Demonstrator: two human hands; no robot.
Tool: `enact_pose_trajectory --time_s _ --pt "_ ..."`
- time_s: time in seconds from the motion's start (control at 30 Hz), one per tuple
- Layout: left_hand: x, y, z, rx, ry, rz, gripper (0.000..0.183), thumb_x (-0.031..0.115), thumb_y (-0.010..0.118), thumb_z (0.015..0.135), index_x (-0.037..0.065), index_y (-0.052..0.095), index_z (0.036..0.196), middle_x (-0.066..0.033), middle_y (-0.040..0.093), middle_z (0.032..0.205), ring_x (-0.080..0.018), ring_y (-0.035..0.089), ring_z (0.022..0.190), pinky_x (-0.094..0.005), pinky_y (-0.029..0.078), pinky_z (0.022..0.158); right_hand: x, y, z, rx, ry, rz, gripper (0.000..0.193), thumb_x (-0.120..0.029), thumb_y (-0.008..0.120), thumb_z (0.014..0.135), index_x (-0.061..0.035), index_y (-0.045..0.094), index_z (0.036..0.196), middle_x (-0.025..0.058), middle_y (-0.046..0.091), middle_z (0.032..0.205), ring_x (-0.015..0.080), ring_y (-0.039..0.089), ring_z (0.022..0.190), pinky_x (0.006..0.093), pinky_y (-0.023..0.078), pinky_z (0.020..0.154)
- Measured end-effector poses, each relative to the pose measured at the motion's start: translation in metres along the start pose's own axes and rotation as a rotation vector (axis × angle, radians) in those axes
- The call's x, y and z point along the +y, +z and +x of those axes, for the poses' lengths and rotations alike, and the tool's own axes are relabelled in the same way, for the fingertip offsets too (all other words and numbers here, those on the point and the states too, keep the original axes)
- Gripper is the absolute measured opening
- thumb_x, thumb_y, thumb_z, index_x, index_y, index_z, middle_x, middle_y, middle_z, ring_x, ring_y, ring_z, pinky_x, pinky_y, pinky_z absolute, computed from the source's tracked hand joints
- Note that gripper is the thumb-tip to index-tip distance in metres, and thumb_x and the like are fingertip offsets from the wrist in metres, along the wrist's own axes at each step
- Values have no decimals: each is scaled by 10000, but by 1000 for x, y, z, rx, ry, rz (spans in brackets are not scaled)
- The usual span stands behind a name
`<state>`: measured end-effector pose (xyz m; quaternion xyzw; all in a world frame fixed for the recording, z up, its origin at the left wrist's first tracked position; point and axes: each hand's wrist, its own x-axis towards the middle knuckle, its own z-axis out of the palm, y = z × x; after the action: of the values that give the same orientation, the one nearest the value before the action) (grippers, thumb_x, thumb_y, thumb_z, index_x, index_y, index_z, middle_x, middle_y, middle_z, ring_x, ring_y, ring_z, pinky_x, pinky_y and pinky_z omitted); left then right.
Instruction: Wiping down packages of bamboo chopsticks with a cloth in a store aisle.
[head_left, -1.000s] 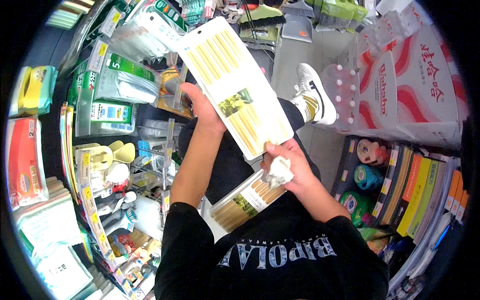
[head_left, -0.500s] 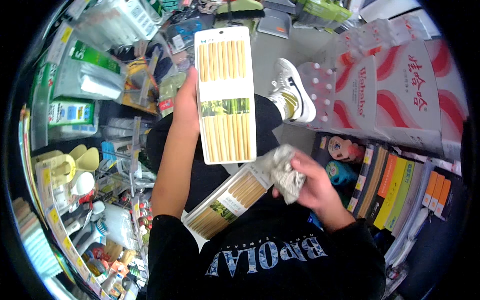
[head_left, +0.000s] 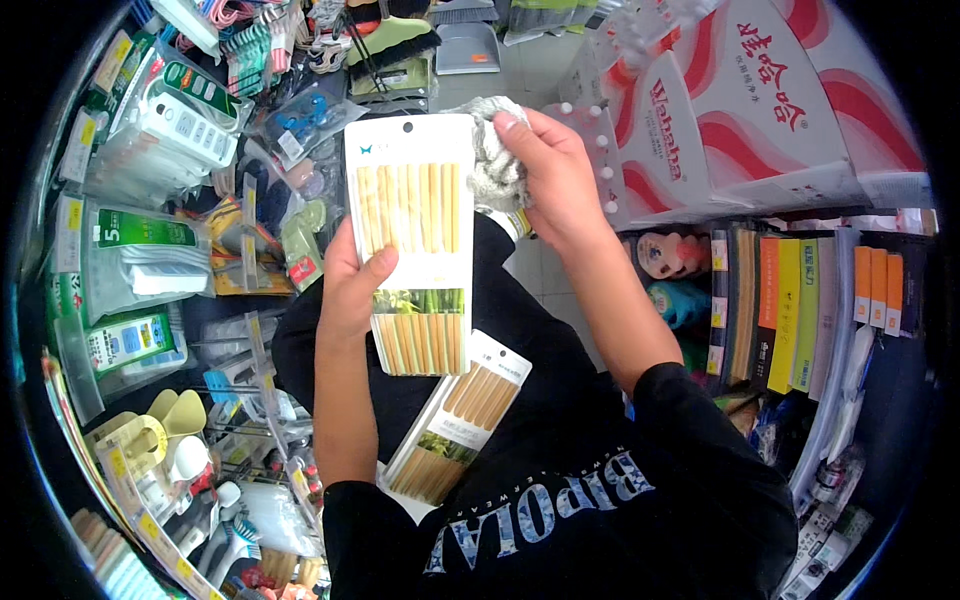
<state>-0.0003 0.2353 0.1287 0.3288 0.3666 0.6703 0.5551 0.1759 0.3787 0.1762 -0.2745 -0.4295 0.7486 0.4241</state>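
Note:
Upright in front of me is a long white pack of pale wooden chopsticks (head_left: 412,210), gripped by my left hand (head_left: 352,285) with the thumb across its face and the fingers behind it. My right hand (head_left: 560,170) is closed on a crumpled grey cloth (head_left: 496,165), which lies against the upper right edge of that pack. A second pack of darker chopsticks (head_left: 455,425) rests tilted on my lap, partly behind the first one.
Shelves on the left carry packaged goods (head_left: 150,235), cream scoops (head_left: 182,412) and brushes (head_left: 240,540). White and red cartons (head_left: 680,150) are stacked at right, above a row of upright books or folders (head_left: 785,310). A grey dustpan (head_left: 467,48) and a green broom (head_left: 395,45) are at the far side.
My right hand has moved up with the cloth, from beside the pack's lower end to its upper right edge. The held pack has shifted down and left, and my left grip sits lower on it.

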Motion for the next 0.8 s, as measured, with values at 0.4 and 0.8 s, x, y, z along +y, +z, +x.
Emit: enact_pose_trajectory --time_s 0.4,0.8 --pt "-9 -14 -6 54 5 168 435 124 622 903 -49 467 1271 -114 610 1166 -156 597 1036 -308 465 910 25 20 1 116 -26 -264 209 -147 628 924 54 675 952 63 690 834 77 621 692 225 501 618" --pt "-1 -58 -3 420 222 -6 399 130 532 947 -45 447 1294 -151 612 1168 -230 646 992 -343 527 858 85 39 -94 -57 36 -720 265 -234 633 878 19 662 805 169 594 629 219 558 508 338 439 517"
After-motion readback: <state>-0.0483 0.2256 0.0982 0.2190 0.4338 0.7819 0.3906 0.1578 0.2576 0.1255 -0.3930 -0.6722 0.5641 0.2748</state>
